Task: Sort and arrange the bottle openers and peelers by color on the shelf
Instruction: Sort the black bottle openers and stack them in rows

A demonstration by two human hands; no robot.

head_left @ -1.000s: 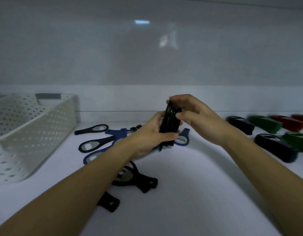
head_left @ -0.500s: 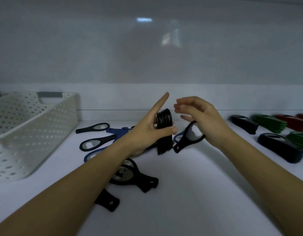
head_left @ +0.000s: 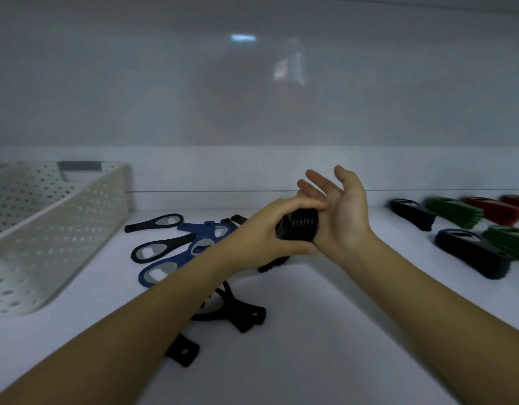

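My left hand (head_left: 264, 232) grips a stack of black bottle openers (head_left: 299, 225) held on edge above the shelf. My right hand (head_left: 341, 211) is flat and open, its palm pressed against the right side of the stack, fingers spread upward. Loose black openers (head_left: 156, 223) and blue openers (head_left: 162, 270) lie on the white shelf (head_left: 325, 331) to the left, partly under my left forearm. Two more black openers (head_left: 240, 315) lie nearer the front. At the right stand sorted stacks: black (head_left: 471, 254), green (head_left: 454, 211) and red (head_left: 495, 209).
A white perforated basket (head_left: 56, 229) stands at the left of the shelf. A frosted back panel closes the shelf behind. A further black stack (head_left: 413, 213) and green stack (head_left: 509, 244) sit at the right edge.
My right hand added the black opener it held to the stack, then opened flat against the stack's side. My left hand's fingers closed over the stack and tilted it.
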